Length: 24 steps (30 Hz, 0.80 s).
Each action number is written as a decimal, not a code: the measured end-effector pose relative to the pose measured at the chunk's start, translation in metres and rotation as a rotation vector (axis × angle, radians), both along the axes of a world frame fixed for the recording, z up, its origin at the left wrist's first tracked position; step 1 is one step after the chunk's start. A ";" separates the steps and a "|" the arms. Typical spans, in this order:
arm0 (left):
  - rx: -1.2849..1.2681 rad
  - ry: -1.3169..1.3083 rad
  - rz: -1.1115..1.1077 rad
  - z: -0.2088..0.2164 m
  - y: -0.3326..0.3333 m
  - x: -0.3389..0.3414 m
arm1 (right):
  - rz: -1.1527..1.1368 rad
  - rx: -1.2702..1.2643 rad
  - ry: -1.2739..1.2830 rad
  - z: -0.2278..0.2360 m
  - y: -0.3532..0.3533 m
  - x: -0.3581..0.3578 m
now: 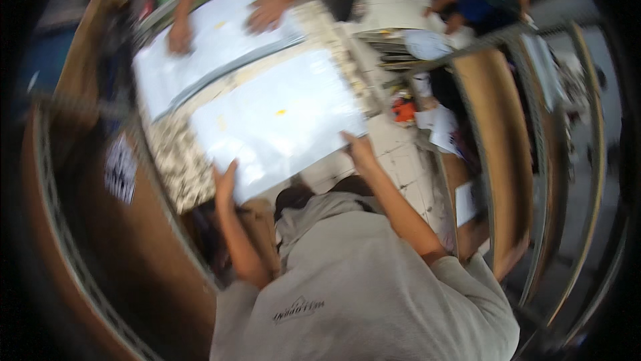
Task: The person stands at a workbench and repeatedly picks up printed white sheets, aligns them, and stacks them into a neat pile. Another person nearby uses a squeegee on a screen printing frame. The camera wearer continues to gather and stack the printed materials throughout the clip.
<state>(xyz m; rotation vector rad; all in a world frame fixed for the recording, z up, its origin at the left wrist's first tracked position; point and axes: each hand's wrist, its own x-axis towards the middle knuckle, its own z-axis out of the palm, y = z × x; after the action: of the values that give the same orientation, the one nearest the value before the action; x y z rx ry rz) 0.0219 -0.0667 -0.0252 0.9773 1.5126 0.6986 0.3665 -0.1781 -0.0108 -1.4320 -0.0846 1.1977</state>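
Note:
A glossy white plastic sheet (280, 124) with a small yellow mark spans the space between my two hands, over the near part of a speckled tabletop. Whether it is one layer or several I cannot tell. My left hand (226, 179) grips its near left corner, thumb along the top. At the near right corner my right hand (359, 148) is closed on the edge, its fingers partly hidden underneath. Beyond it lies a thicker stack of white plastic sheets (200, 60) with a greyish near edge. Another person's two hands (267, 14) rest on that stack.
A worn, speckled table (175, 160) is under the sheets. Shelving with brown boards (497, 147) stands on the right, and a brown panel (127, 247) on the left. An orange object (403, 108) lies right of the table. More people are at the far right.

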 end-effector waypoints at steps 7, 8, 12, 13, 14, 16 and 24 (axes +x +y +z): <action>0.079 0.304 0.010 0.013 0.008 -0.012 | -0.202 0.024 -0.341 0.031 -0.057 0.151; 0.123 0.340 0.008 0.024 0.011 -0.009 | -0.307 -0.068 -0.490 0.045 -0.068 0.189; 0.287 0.431 0.064 0.051 0.005 0.005 | -0.787 0.200 -0.908 0.155 -0.119 0.353; 0.332 0.431 0.077 0.058 0.005 0.014 | -0.833 0.152 -1.175 0.170 -0.144 0.410; 0.312 0.457 0.108 0.068 -0.001 0.021 | -0.915 0.123 -1.149 0.194 -0.155 0.456; 0.363 0.430 0.114 0.073 -0.007 0.042 | -1.064 -0.114 -1.223 0.227 -0.173 0.541; 0.418 0.364 0.043 0.081 -0.048 0.139 | -0.333 -0.756 -0.932 0.268 -0.182 0.715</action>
<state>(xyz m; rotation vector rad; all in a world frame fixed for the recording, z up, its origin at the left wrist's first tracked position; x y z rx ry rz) 0.1614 -0.1145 0.0555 1.4514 1.7422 0.9277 1.0815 -0.3599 0.2576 -2.4645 -0.0271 0.1832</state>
